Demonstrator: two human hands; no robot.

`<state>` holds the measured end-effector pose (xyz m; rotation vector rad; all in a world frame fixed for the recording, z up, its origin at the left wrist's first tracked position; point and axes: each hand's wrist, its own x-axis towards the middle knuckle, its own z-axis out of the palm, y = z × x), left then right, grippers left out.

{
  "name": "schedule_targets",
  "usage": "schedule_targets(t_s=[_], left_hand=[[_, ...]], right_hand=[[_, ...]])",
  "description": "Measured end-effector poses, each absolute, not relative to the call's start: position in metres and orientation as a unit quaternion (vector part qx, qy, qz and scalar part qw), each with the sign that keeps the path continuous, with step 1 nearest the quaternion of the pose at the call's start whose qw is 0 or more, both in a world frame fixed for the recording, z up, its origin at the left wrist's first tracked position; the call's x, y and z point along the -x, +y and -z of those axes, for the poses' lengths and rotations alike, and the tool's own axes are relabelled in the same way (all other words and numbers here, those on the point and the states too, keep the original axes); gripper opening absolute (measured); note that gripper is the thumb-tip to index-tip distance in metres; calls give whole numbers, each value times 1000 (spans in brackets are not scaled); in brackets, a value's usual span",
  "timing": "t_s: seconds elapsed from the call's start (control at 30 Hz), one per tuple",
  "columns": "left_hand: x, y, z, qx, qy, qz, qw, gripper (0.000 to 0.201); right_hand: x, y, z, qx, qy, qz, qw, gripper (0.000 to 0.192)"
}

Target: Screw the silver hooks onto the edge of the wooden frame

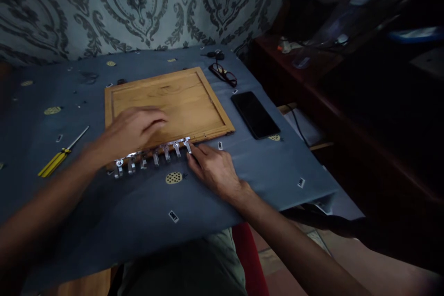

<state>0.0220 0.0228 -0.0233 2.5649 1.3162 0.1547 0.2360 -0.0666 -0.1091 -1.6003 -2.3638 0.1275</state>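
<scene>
A wooden panel [183, 97] with a raised frame lies flat on the table. Along its near edge runs a shiny metal hook rail [159, 149] with several hooks hanging toward me. My right hand [214, 166] has its thumb and forefinger closed at the rail's right-end hook. Above the panel's lower left part is my left hand [137, 125], its fingers bent and thumb drawn in near the fingertips. Whatever it may hold is too small or hidden to make out. The left forearm crosses in front of the panel's left corner and looks slightly blurred.
A yellow-handled screwdriver [60, 155] rests on the blue tablecloth [208, 208], left of the panel. To the right lie a black phone [255, 114], dark-framed glasses [224, 74] and keys [218, 54]. Small dark bits [81, 103] lie at left. A dark red cabinet [329, 97] adjoins the right side.
</scene>
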Motion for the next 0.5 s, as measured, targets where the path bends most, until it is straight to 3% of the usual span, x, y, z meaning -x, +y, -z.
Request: schedule_targets(t_s=[0.2,0.3,0.5], left_hand=[[69,-1,10,-727,685,49,20,51],[118,-19,21,-659,737,140,58,64],[160,-51,56,-637,765,92,28,52]], right_hand=[[-235,-66,113,547,-823,-28,149,39],[-235,-67,113,546,-824,-22,148,38],[-236,-68,111,547,-826,-31,134,35]])
